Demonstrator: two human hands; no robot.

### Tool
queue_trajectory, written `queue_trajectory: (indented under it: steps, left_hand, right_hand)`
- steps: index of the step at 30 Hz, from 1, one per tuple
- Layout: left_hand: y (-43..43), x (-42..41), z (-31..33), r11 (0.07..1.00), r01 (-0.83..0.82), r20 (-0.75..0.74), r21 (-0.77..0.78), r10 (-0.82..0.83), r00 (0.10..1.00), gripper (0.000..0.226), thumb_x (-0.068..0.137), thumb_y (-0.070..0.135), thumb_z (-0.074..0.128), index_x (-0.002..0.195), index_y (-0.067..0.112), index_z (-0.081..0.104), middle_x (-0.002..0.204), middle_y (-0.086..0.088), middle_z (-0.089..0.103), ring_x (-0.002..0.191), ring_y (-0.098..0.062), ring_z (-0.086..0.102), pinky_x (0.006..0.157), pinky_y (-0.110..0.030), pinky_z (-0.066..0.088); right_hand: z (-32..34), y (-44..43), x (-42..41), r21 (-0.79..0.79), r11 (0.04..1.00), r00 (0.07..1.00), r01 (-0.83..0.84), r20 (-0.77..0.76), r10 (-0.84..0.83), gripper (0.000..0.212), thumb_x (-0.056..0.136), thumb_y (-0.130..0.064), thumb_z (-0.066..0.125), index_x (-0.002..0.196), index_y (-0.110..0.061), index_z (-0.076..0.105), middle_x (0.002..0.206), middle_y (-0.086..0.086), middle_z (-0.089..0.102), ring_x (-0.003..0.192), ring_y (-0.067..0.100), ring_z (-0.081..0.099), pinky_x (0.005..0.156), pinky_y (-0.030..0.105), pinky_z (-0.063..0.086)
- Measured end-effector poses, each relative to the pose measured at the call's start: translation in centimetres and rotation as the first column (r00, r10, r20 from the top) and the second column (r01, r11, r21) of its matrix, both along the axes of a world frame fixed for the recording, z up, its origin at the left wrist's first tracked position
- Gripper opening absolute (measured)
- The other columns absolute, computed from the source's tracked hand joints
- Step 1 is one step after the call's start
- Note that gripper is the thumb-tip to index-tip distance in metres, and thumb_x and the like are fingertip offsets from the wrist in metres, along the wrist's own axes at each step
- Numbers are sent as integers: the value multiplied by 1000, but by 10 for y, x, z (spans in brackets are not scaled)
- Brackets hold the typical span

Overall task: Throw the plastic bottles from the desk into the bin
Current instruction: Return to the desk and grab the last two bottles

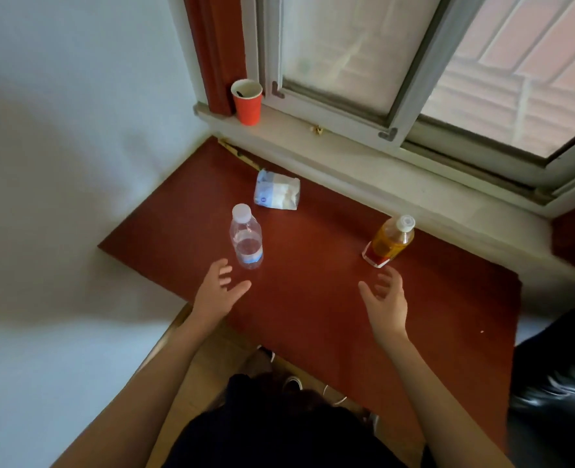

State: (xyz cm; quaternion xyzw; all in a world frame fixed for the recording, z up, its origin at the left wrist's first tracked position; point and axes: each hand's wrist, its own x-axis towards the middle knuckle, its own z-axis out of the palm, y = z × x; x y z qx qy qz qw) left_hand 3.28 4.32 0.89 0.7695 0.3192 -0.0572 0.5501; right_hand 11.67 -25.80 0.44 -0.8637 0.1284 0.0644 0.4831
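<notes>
- Red-brown desk (313, 298): flat, matte, hard top set in a corner, pale wall on the left, window sill (347, 153) and sliding window (414, 62) along the far edge. Plenty of bare surface around both bottles; nothing crowding a grasp. No bin anywhere in view, so probably off to a side or behind.
- Clear water bottle (246, 238): upright near the desk's left part, white cap on, only partly filled. Probably light, thin-walled, likely to dent and crackle under a hard squeeze, smooth enough to slip. Best taken around the mid-body, near the blue label band, with a wrap of fingers and thumb.
- Amber drink bottle (390, 243): upright close to the sill, white cap, red label at the base, liquid nearly to the shoulder. Likely heavier and stiffer than the clear one; firmer wrap around the lower body advisable.
- Left hand (219, 288): open, fingers spread, empty, just short of the clear bottle, not touching.
- Right hand (385, 298): open and cupped, empty, just below the amber bottle, not touching.
- Crumpled white-and-blue packet (277, 194): lying flat behind the clear bottle, apart from it; not a bottle, so probably to be left.
- Red paper cup (247, 101): upright on the sill corner, well apart from both hands.
</notes>
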Motion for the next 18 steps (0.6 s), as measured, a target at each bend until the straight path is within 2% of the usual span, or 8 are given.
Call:
queue_trajectory:
  steps: [2, 4, 6, 9, 12, 18]
  left_hand:
    - [8, 22, -10, 1000, -2, -5, -22, 2, 1000, 90, 74, 29, 81, 146, 18, 29, 146, -3, 41, 131, -22, 45, 106, -41, 41]
    - [15, 41, -16, 1000, 16, 11, -10, -16, 1000, 95, 68, 28, 85, 145, 20, 30, 147, 0, 41, 130, -17, 45, 107, -38, 40]
    - [23, 58, -21, 998, 61, 73, 19, -62, 995, 88, 63, 28, 87, 137, 26, 40, 137, 5, 50, 123, -12, 51, 105, -38, 42]
    - [33, 78, -32, 989, 134, 107, 68, -140, 984, 76, 58, 32, 88, 124, 30, 51, 120, 3, 61, 111, -14, 61, 98, -44, 49]
    - [34, 90, -34, 987, 139, 87, 78, -146, 986, 67, 61, 29, 87, 119, 30, 53, 113, 6, 64, 105, -8, 63, 94, -37, 51]
    - [39, 109, -30, 970, 237, 78, 48, -240, 968, 64, 64, 35, 84, 120, 31, 55, 106, 13, 68, 99, 2, 64, 89, -27, 50]
  right_hand:
    - [-8, 2, 18, 17, 996, 995, 91, -40, -90, 76, 81, -33, 77, 144, -21, 36, 132, 0, 53, 115, 17, 57, 91, 33, 50]
    - [-15, 2, 35, 36, 983, 981, 181, -72, -178, 87, 76, -35, 81, 147, -24, 31, 139, 3, 50, 121, 19, 55, 97, 37, 49]
    - [-21, 4, 55, 48, 972, 971, 230, -70, -227, 94, 71, -36, 84, 146, -27, 29, 139, 2, 51, 121, 18, 56, 97, 35, 48]
    - [-28, 8, 83, 62, 956, 957, 288, -56, -285, 98, 62, -43, 88, 141, -32, 30, 132, -1, 57, 113, 17, 61, 96, 37, 50]
    - [-34, 12, 98, 59, 936, 938, 346, -49, -344, 93, 61, -38, 89, 136, -27, 34, 126, 0, 60, 109, 19, 62, 93, 38, 50]
    - [-27, 23, 101, 86, 909, 912, 408, 0, -409, 71, 70, -21, 86, 128, -18, 46, 109, -4, 62, 98, 16, 63, 85, 28, 46]
